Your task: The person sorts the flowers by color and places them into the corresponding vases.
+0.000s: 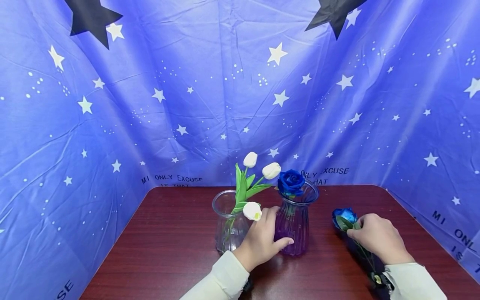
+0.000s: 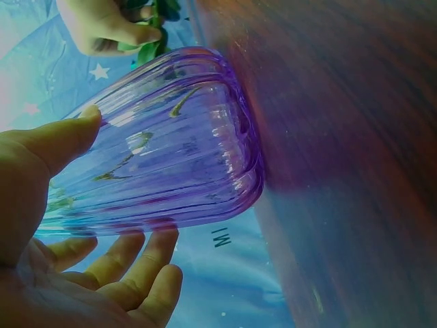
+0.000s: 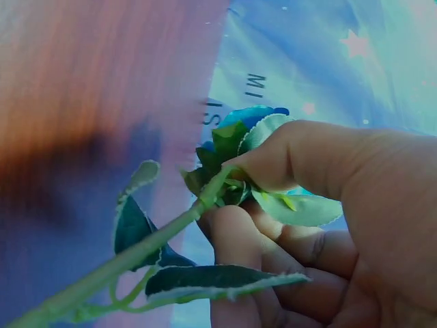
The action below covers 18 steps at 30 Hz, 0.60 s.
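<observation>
My left hand (image 1: 259,241) holds a purple ribbed glass vase (image 1: 300,229) around its body. The left wrist view shows the thumb on one side of the vase (image 2: 171,150) and the fingers against the other. A blue rose (image 1: 291,182) stands in that vase, its bloom at the rim. To the right, my right hand (image 1: 378,238) pinches a second blue rose (image 1: 348,215) by the stem, just below the bloom. In the right wrist view, its green stem (image 3: 130,260) runs down to the lower left with several leaves along it; the fingers partly hide the bloom.
A clear glass vase (image 1: 220,233) with white tulips (image 1: 250,160) stands to the left of the purple one, partly behind my left hand. The dark red wooden table (image 1: 161,241) is enclosed by a blue star-patterned cloth (image 1: 225,104).
</observation>
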Available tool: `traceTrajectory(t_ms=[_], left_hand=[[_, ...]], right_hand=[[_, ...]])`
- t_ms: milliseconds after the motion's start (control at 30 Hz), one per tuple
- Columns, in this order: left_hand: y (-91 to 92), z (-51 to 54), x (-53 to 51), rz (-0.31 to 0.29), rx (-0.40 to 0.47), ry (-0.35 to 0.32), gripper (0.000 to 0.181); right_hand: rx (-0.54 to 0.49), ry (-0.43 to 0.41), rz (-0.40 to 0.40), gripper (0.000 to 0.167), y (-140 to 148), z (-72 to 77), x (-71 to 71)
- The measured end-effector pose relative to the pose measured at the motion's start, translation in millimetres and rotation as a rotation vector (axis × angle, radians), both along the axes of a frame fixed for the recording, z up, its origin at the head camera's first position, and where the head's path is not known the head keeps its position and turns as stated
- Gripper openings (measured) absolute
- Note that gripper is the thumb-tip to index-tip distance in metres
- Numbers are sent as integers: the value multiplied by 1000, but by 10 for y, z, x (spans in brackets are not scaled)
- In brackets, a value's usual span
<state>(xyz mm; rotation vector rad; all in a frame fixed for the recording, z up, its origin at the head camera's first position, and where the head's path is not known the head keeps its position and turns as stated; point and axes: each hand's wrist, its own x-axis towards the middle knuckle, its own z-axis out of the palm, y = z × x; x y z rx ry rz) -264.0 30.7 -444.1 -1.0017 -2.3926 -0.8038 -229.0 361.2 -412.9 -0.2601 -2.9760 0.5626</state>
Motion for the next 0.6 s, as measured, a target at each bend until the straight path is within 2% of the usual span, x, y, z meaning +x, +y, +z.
traceTrajectory(t_ms=[333, 600], left_hand=[[0, -6, -3, 4, -7, 9, 82], [-6, 2, 6, 6, -10, -3, 82]], right_hand=[[23, 106, 20, 42, -7, 124, 49], [24, 173, 25, 23, -18, 262, 77]])
